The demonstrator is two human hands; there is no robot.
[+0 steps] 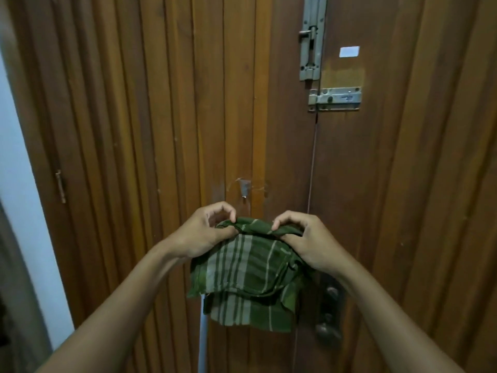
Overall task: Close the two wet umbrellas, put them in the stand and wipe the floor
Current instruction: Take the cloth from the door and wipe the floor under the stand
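A green cloth with pale stripes [242, 275] hangs in front of a wooden door, held up by both hands. My left hand [207, 232] pinches its top edge on the left. My right hand [301, 240] pinches the top edge on the right. The cloth's upper edge is just below a small metal hook [245, 189] fixed on the door. A thin white pole [203, 337] stands upright under the cloth, its top hidden behind the fabric. No umbrella, stand or floor is in view.
The wooden double door [161, 117] fills the view, with two metal slide bolts [312, 39] at the upper right and a dark knob [329, 329] low on the right. A pale wall [24, 211] borders the left side.
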